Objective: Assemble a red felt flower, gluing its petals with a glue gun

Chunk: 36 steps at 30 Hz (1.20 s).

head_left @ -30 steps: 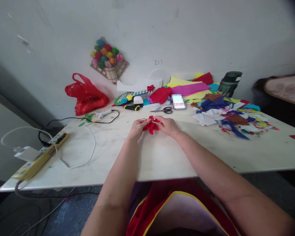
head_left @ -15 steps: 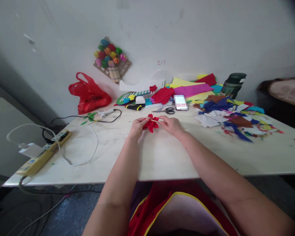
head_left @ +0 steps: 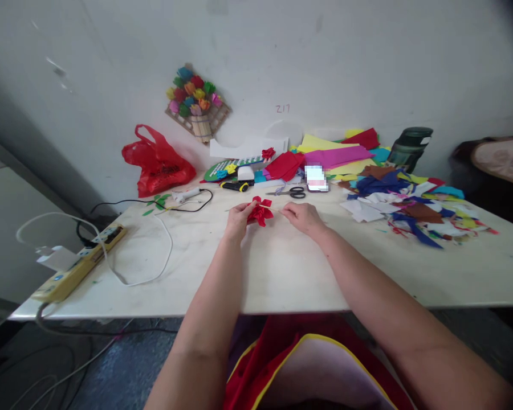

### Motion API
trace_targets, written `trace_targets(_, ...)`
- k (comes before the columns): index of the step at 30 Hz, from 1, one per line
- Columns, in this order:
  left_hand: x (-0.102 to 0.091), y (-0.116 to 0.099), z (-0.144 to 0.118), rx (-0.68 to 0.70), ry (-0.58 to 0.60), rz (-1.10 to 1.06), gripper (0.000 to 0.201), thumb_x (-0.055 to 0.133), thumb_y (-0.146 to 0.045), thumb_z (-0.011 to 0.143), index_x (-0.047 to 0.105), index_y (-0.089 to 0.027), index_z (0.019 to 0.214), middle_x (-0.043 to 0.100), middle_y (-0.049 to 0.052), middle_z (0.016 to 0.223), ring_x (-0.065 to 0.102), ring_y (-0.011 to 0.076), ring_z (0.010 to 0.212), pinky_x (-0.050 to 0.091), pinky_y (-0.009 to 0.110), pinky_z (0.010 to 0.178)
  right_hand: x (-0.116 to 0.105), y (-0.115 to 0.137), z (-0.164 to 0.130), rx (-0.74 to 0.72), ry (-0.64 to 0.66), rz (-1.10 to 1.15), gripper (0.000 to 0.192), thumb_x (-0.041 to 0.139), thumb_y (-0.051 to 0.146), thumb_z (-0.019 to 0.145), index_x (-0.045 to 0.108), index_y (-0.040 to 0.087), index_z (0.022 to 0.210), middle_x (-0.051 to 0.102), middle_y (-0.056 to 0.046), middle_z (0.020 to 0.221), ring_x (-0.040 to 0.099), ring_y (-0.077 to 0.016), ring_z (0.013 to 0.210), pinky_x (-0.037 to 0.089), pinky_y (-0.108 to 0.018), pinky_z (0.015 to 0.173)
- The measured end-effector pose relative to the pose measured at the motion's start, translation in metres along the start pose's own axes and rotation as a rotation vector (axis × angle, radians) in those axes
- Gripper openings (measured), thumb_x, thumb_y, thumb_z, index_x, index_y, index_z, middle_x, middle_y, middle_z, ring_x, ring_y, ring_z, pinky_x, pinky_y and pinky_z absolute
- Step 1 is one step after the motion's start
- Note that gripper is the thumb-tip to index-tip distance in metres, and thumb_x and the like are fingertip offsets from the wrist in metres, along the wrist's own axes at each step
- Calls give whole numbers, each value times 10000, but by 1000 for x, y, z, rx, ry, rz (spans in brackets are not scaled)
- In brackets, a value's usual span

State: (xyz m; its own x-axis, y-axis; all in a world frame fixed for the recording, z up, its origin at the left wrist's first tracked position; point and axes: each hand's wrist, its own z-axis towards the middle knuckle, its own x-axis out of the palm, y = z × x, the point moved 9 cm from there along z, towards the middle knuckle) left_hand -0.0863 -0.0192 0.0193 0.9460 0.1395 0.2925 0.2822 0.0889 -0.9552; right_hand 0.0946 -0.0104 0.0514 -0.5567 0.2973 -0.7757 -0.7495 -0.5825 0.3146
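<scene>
Over the middle of the white table, my left hand point(head_left: 238, 219) is closed on a red paper flower point(head_left: 261, 213) with pointed petals. My right hand point(head_left: 300, 216) pinches the right end of a thin, pale stick point(head_left: 274, 209), whose other end reaches the flower's centre. Whether the stick is fixed to the flower I cannot tell. Just behind my hands lie scissors with dark handles point(head_left: 297, 193). A yellow-and-black cutter point(head_left: 234, 186) rests further left, beside small yellow and blue paper flowers.
Coloured paper sheets point(head_left: 337, 156) and a heap of scraps point(head_left: 402, 199) lie at the right, near a dark green bottle point(head_left: 409, 147). A phone point(head_left: 317, 178) lies behind the scissors. At left are a red bag point(head_left: 160, 165), a glue gun point(head_left: 185, 195) and a corded power strip point(head_left: 85, 265).
My right hand has moved slightly right, away from the flower, and more of the pale stick shows between them. My left hand keeps its hold on the flower.
</scene>
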Motion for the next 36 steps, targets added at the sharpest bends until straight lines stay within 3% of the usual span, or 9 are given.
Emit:
trace_targets(5,-12,-4,4,41,-104,-47,386,781,-412,631,668,-104,834,685,61,696,647,154,625,508,257,570,5,-14,1,102,36,-73,259,485,385,885,686,234,820,699,-19,715,606,-175,678,339,-258,596)
trace_targets(10,-21,-8,2,97,-176,-105,376,764,-402,654,656,-100,848,690,70,715,663,166,661,521,258,595,8,-29,1,191,37,-183,243,492,346,891,681,217,807,699,-49,914,608,-192,867,340,-271,592)
trace_targets(15,-32,-9,4,63,-331,-283,209,662,-294,771,623,-115,871,683,52,722,672,160,668,535,277,651,20,-28,2,193,140,-298,244,492,330,898,691,207,829,676,-79,981,582,-216,939,389,-293,645)
trace_targets(19,-48,-11,1,-67,-543,-382,177,572,-245,837,597,-131,970,651,9,661,625,109,552,528,248,628,30,-14,2,125,198,-365,243,482,301,898,697,189,881,667,-104,1013,560,-248,991,410,-323,697)
trace_targets(22,-60,-17,-3,-105,-630,-359,183,569,-253,837,592,-133,973,624,-5,625,577,87,484,512,227,584,33,-4,2,97,217,-412,253,471,286,896,692,169,939,657,-126,1041,547,-267,1019,411,-342,731)
trace_targets(29,-105,-25,-20,3,-810,-395,135,616,-235,768,599,-143,865,618,10,663,576,101,523,483,244,588,43,25,21,26,234,-427,294,442,268,901,670,131,1024,657,-122,1066,545,-263,1038,391,-364,840)
trace_targets(36,-146,-45,-42,128,-909,-314,175,648,-277,729,610,-154,847,668,25,820,641,134,794,441,251,708,93,93,65,-115,268,-219,286,445,277,907,674,149,1020,680,-101,1073,556,-244,1044,384,-337,866)
